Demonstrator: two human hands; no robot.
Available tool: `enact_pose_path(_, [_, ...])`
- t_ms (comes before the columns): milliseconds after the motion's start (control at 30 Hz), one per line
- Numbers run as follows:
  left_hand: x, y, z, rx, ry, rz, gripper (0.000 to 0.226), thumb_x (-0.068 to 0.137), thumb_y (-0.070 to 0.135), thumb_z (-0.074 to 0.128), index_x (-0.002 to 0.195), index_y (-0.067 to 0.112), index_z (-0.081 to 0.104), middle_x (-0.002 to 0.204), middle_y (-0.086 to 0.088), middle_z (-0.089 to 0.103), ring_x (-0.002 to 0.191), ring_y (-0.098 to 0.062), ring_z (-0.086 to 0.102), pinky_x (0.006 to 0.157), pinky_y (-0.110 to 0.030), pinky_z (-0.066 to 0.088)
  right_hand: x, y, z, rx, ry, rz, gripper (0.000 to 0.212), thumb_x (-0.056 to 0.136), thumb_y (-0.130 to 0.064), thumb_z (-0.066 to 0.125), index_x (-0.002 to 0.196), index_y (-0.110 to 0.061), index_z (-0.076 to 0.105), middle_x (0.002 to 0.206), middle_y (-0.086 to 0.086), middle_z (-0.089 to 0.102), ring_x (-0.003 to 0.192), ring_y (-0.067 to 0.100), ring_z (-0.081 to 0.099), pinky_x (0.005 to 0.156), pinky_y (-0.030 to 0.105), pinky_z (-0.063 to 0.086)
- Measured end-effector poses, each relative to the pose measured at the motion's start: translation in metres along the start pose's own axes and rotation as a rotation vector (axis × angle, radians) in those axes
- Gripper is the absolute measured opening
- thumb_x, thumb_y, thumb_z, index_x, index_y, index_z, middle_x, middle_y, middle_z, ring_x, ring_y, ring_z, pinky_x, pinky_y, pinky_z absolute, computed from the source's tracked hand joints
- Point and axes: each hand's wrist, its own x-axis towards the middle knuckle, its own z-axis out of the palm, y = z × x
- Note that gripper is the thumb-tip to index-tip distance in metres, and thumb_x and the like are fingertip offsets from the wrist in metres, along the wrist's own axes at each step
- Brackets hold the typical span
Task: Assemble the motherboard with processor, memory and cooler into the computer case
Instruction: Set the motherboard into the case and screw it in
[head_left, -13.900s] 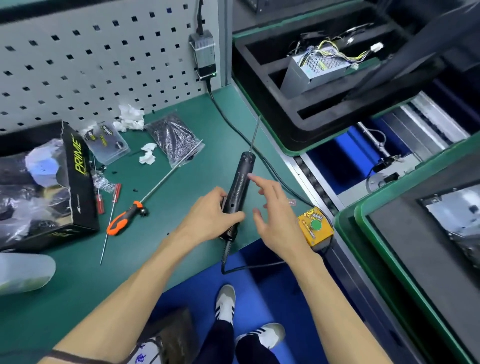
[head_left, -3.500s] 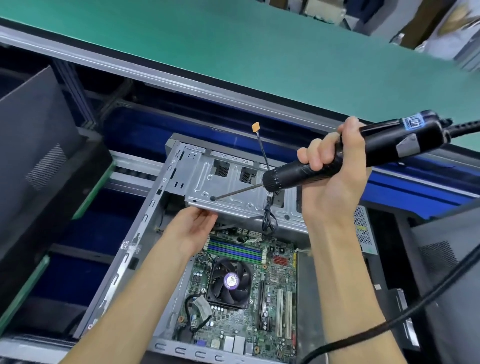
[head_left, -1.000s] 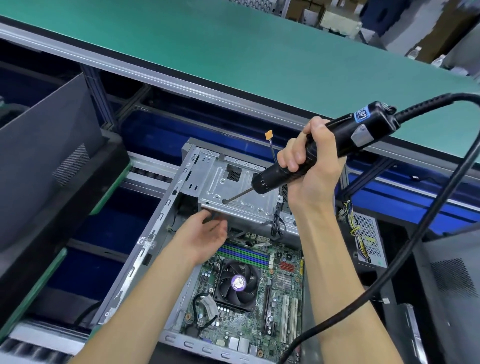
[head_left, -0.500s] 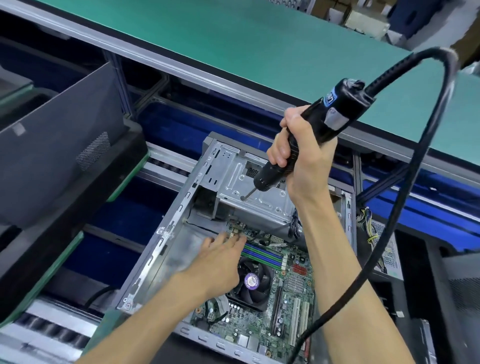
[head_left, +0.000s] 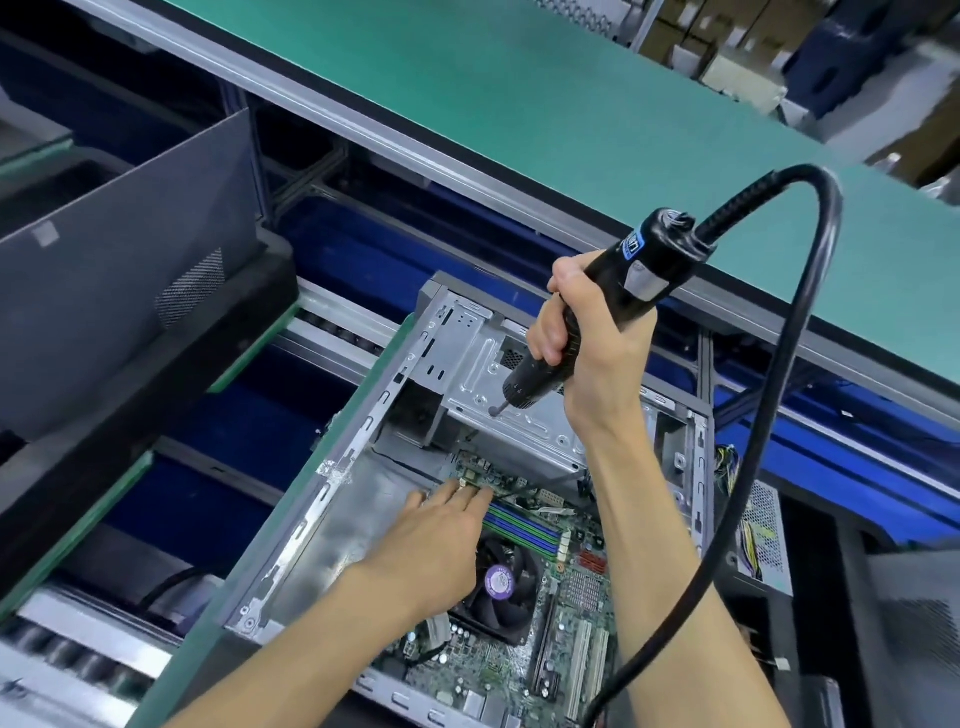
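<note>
Motherboard (head_left: 524, 613) placement is judged done: it lies flat inside the computer case (head_left: 332, 499) at lower centre, with cooler (head_left: 501, 584) and memory (head_left: 524, 525) fitted. An electric screwdriver (head_left: 587, 322) is gripped in the curled right hand (head_left: 587, 358) at centre right, its bit above the drive cage (head_left: 467, 374). The left hand (head_left: 436, 540) is laid with straight fingers on the board's upper-left corner. Fastening screws is judged still outstanding.
</note>
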Motion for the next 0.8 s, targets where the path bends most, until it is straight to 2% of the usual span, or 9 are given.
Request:
enact_pose_path(433, [0.001,-0.002,-0.002,0.023,0.031,0.020,0.083,0.081,-0.001,0.044,0.158,0.015,0.018,0.155,-0.009,0.038,0.145,-0.025,0.023,0.117,-0.042,0.022,0.003,0.010,0.004,-0.020,-0.040,0.030,0.018,0.089,-0.018,0.067,0.075,-0.012,0.059,0.048,0.002,0.045,0.038,0.019,0.037,0.047,0.028,0.036])
enact_pose_path(667, [0.004,-0.004,0.002,0.032,0.039,0.028,0.086,0.080,-0.001,0.048,0.158,0.016,0.016,0.154,-0.008,0.039,0.142,-0.023,0.026,0.114,-0.040,0.023,0.001,0.021,0.003,-0.067,-0.031,0.059,0.019,0.090,-0.023,0.068,0.072,-0.021,0.062,0.049,0.001,0.045,0.040,0.020,0.035,0.048,0.029,0.036])
enact_pose_path(800, [0.004,-0.004,0.003,0.045,0.044,0.031,0.086,0.080,0.000,0.049,0.158,0.016,0.017,0.153,-0.008,0.040,0.141,-0.025,0.026,0.113,-0.040,0.024,0.000,0.023,0.004,-0.063,-0.025,0.056,0.019,0.090,-0.022,0.069,0.073,-0.021,0.063,0.049,0.002,0.044,0.039,0.020,0.035,0.048,0.028,0.037])
